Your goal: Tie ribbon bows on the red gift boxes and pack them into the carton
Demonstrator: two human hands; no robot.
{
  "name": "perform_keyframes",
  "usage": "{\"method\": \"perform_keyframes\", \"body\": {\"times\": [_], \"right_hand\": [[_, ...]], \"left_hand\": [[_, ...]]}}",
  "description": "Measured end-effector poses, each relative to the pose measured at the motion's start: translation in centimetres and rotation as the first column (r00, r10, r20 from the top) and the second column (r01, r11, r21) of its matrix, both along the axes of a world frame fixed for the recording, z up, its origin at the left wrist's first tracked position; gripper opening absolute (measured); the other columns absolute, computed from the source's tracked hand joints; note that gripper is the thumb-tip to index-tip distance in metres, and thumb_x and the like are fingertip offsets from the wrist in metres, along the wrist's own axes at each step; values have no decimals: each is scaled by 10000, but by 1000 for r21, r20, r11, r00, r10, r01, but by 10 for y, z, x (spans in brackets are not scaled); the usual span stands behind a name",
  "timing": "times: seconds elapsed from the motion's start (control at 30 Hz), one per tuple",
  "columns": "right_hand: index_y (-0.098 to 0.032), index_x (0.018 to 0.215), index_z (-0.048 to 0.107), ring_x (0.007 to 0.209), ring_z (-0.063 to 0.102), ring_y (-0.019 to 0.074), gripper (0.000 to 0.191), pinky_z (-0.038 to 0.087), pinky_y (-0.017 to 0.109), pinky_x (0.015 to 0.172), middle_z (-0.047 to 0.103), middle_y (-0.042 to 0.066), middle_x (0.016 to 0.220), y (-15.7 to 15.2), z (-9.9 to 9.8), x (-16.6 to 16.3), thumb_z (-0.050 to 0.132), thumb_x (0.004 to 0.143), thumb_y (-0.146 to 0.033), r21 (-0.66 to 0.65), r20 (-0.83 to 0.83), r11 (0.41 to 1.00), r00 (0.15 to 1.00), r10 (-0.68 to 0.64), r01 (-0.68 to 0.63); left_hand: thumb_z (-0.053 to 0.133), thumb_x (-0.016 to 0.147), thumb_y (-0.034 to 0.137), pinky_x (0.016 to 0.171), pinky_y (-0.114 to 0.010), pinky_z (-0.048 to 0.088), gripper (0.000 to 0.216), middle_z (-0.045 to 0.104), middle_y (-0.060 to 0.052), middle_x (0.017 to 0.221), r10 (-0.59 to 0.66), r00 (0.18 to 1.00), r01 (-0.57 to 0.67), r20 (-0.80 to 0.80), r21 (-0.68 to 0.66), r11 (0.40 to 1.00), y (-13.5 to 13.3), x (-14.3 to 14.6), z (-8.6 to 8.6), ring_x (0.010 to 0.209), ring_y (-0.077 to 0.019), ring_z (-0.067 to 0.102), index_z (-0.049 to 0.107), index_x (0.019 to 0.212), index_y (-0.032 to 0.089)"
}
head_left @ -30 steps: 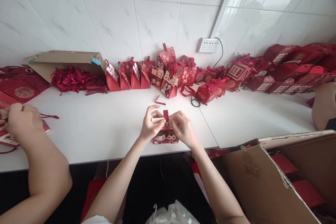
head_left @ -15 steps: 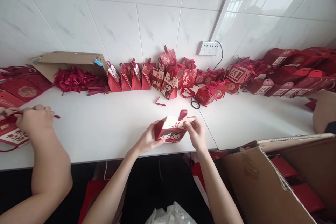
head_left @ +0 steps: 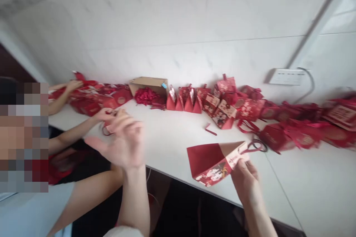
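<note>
My right hand (head_left: 246, 177) pinches the top edge of a red and cream gift box (head_left: 213, 164), tilted over the table front. The box's side facing left gapes, and a dark red strap loop (head_left: 253, 146) sticks out at its top. Raised at the left, my left hand (head_left: 124, 140) is somewhat blurred; its thumb stands out, its fingers are apart and nothing shows in it. A loose folded strap (head_left: 210, 129) lies on the white table (head_left: 172, 137) beyond the box.
Finished-looking red boxes (head_left: 185, 100) line the wall, beside a cardboard box (head_left: 148, 80) of ribbons. More red boxes (head_left: 289, 133) lie right, under a power strip (head_left: 286, 76). Close on the left sits a co-worker (head_left: 89, 192), hands partly behind mine; another person's arm (head_left: 62, 96) reaches in farther off.
My left hand has let go of the gift box and risen to the left. The right hand keeps the box, now turned and tilted. The view has swung left.
</note>
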State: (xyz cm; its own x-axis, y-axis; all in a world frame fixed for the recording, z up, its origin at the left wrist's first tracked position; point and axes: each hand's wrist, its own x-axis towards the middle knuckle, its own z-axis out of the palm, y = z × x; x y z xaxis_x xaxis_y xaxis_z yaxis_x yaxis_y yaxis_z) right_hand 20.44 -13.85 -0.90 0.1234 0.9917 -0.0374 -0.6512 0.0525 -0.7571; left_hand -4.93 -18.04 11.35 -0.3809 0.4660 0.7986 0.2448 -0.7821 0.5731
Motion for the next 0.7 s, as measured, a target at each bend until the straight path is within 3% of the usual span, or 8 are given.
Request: {"method": "perform_keyframes", "body": {"times": [0.07,0.13,0.23,0.37,0.43,0.53,0.63,0.7], "right_hand": [[-212,842,664,745,641,164,278,509,254,619,694,39,828,0,7,-4,761,625,-358,-33,-6,999,999,43,-43],[-206,865,664,767,641,163,287,512,249,621,693,40,850,-5,16,-6,754,634,-351,-44,-33,999,999,30,-31],[-205,869,648,815,636,147,232,520,242,660,686,29,872,-17,26,-2,718,685,-329,-15,-85,993,990,-114,113],[-216,839,608,802,633,123,180,529,250,702,673,10,847,-30,29,21,692,715,-314,80,-98,937,938,-332,340],[-220,737,564,730,627,115,180,535,254,685,656,-13,765,-36,28,36,707,691,-319,149,-102,899,911,-399,411],[-220,663,520,669,617,107,233,547,251,679,629,-38,687,-49,28,57,732,661,-316,183,-102,869,888,-449,460],[-205,715,579,627,621,97,194,550,199,621,648,-28,696,-66,30,72,734,673,-313,89,-50,905,909,-413,416],[-173,772,621,560,616,102,183,547,182,527,666,1,697,-78,31,79,705,704,-321,-59,-32,944,944,-328,326]], "left_hand": [[127,843,697,719,-326,487,572,626,9,970,85,996,-84,-7,90,992,-8,-16,22,944,-181,601,350,1288,415],[172,826,719,695,-339,498,609,638,-19,944,-6,998,5,-67,-24,1000,-1,-11,18,904,-195,614,437,1235,353],[395,739,751,827,-398,502,735,598,-118,1136,-266,953,213,-143,-307,928,23,34,-25,1050,-269,586,451,1246,222],[596,731,590,971,-417,441,787,454,-148,1353,-557,810,400,-181,-524,752,23,104,-69,1228,-299,465,301,1365,230],[660,734,452,940,-401,466,729,488,-134,1313,-611,767,433,-198,-543,719,17,125,-73,1187,-287,498,329,1346,235],[715,683,394,887,-387,495,702,525,-113,1237,-639,739,493,-214,-474,729,14,145,-68,1111,-276,540,393,1287,238],[734,612,521,855,-372,507,825,524,-96,1208,-660,738,551,-141,-437,710,17,159,-65,1077,-272,551,358,1300,266],[653,655,615,729,-314,535,784,565,-80,1101,-698,716,593,-25,-506,627,18,167,-61,941,-228,602,359,1293,267]]}}
